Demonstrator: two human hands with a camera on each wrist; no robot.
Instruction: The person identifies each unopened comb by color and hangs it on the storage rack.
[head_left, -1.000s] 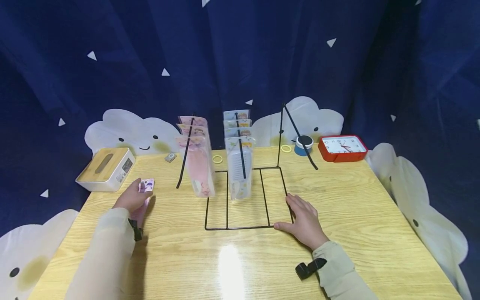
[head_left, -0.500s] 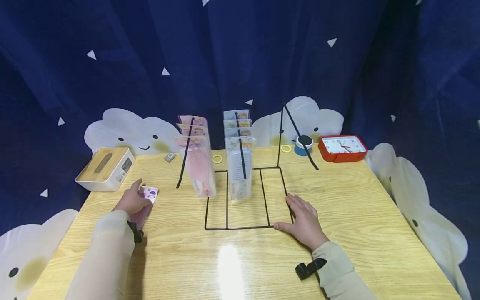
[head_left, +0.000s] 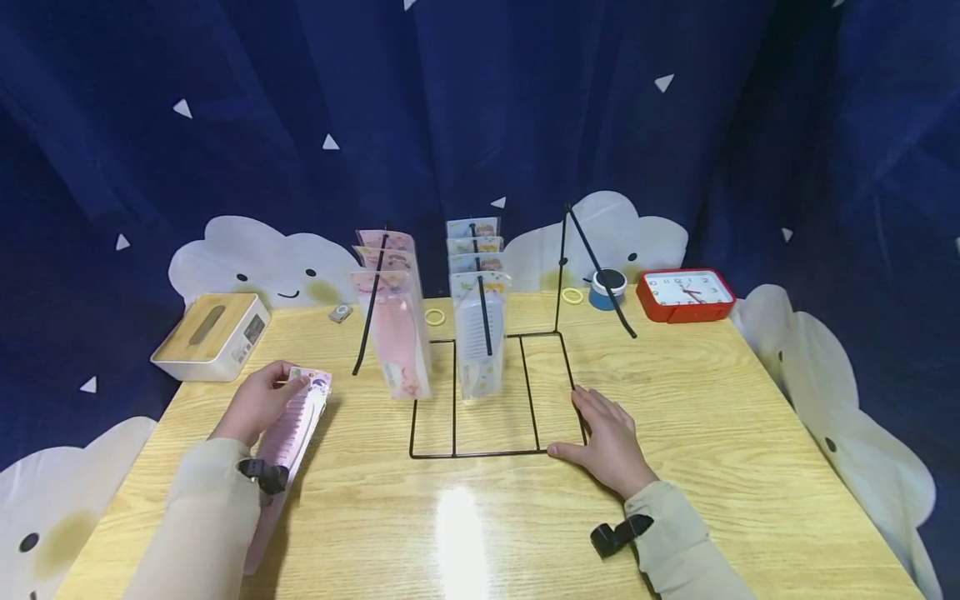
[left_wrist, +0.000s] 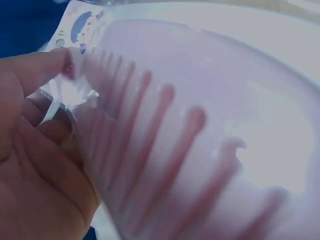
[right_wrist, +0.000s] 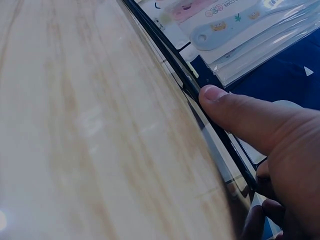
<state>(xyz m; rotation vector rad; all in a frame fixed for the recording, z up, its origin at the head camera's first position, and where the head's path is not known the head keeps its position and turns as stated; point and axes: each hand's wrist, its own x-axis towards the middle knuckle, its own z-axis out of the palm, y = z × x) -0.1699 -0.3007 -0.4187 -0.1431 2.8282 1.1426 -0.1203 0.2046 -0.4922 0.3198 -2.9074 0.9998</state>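
A light wooden table (head_left: 712, 433) stands before a dark blue curtain (head_left: 480, 125) dotted with white triangles; white smiling cloud cutouts (head_left: 255, 267) line the table's edges.

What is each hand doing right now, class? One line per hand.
Left hand: closed round a packaged pink comb.
Right hand: open, fingers straight, resting on the base of the black wire rack.
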